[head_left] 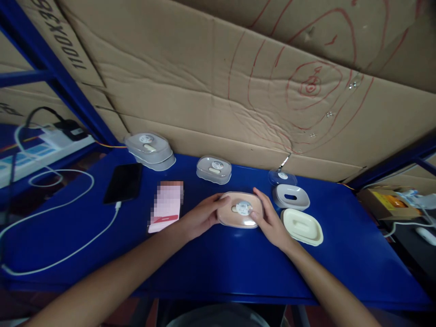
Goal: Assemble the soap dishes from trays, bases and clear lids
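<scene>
Between both hands is a peach-coloured oval box (240, 219) with a clear lid and a round white label, held over the front middle of the blue table. My left hand (205, 215) grips its left end, thumb on top. My right hand (271, 221) holds the right end, its fingers along the far edge and a finger or thumb by the label. To the right lie a cream oval tray (302, 227), a grey oval piece with a slot (292, 198) and a clear lid (282, 177). Behind stands a grey lidded oval box (214, 170).
More grey lidded boxes are stacked (150, 150) at the back left. A black phone (123, 182) on a white cable and a lit, blurred phone (166, 206) lie left on the blue table (225, 268). Cardboard (170, 91) walls the back; a power strip (44, 152) is far left.
</scene>
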Demonstrator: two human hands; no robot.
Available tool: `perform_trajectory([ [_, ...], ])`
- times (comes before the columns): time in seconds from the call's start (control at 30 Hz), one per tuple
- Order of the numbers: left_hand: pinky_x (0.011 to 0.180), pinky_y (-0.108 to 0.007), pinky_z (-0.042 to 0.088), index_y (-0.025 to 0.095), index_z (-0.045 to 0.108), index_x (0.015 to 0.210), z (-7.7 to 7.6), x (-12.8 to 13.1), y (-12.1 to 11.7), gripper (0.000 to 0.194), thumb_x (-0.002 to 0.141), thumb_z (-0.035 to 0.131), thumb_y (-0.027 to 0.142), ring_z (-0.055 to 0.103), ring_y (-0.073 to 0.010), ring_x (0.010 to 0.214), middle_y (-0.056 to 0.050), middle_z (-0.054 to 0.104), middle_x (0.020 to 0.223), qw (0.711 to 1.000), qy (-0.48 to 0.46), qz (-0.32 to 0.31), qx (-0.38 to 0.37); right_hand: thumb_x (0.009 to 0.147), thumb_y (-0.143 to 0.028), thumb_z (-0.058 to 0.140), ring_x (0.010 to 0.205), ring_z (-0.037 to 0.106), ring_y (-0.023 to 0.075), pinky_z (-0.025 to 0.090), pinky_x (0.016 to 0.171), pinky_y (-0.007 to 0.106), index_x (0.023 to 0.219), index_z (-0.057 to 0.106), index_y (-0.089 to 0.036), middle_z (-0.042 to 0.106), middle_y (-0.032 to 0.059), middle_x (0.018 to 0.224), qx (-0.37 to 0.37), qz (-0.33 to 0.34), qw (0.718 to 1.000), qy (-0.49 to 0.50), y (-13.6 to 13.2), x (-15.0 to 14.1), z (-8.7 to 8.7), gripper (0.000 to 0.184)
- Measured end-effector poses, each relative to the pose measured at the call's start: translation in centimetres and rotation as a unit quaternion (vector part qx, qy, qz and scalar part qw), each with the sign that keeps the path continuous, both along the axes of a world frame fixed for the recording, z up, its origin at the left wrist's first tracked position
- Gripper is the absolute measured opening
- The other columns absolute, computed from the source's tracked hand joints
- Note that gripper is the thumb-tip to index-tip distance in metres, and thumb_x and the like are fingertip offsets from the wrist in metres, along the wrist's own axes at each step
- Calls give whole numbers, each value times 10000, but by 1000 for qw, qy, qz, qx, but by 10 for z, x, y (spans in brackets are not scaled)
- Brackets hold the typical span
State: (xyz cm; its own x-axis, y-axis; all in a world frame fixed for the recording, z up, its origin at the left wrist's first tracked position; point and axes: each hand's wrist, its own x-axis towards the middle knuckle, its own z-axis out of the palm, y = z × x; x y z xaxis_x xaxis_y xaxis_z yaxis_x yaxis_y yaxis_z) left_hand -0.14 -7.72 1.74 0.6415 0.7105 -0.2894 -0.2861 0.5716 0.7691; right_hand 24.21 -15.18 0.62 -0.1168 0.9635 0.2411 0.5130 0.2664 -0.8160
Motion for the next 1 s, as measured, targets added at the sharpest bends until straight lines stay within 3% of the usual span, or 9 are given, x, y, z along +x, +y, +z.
perform_trajectory([
  [0.13,869,-308,575,159,746,1273,3,0,-1,525,910,779,536,731,-255,1073,-137,782,1231,999,-15,-32,-23,906,-662,713,1607,255,351,222,1314,576,1684,167,-305,214,133,1754,4,52,998,19,-3,3,1,1015],
  [0.23,904,-309,578,174,742,1291,4,0,-1,493,951,731,530,736,-259,1117,-124,782,1261,999,-25,-28,-32,827,-663,801,1589,299,374,269,1296,589,1686,142,-292,244,161,1739,6,59,998,13,-3,2,2,1144],
  [0.33,868,-290,592,166,748,1282,3,0,1,484,991,668,544,758,-236,1055,-111,790,1248,997,-16,-32,-65,840,-617,814,1583,317,370,280,1291,598,1683,166,-310,284,154,1726,32,57,998,-20,-3,-1,5,1106],
  [0.47,674,-246,580,166,788,1112,2,-1,6,397,1004,650,522,758,-183,799,-59,832,1007,992,12,12,-125,820,-533,867,1611,254,368,292,1288,609,1680,188,-358,243,126,1750,99,76,986,-107,-5,-1,9,1109],
  [0.63,593,-238,566,155,763,993,6,-2,8,344,1011,645,478,717,-157,658,-34,798,836,988,12,14,-155,930,-386,779,1477,505,331,449,1206,557,1586,427,-349,522,121,1594,145,70,981,-111,-5,4,11,746],
  [0.73,638,-280,602,150,743,1080,9,-2,7,369,1025,609,489,740,-183,713,-64,806,924,988,18,-1,-155,965,-354,733,1421,570,319,483,1178,543,1540,495,-341,601,111,1524,156,48,979,-119,-5,5,11,622],
  [0.87,778,-371,641,141,677,1235,9,-2,6,450,1053,533,528,773,-240,879,-133,788,1126,991,23,-7,-133,982,-363,707,1406,584,324,494,1164,549,1552,470,-347,619,98,1510,162,30,976,-144,-4,8,13,617],
  [1.0,935,-468,609,157,532,1385,8,-4,8,561,1017,578,578,784,-290,933,-183,736,1184,997,43,40,-41,996,-376,673,1450,528,347,432,1207,594,1564,445,-315,582,125,1535,175,-14,968,-179,4,25,15,615],
])
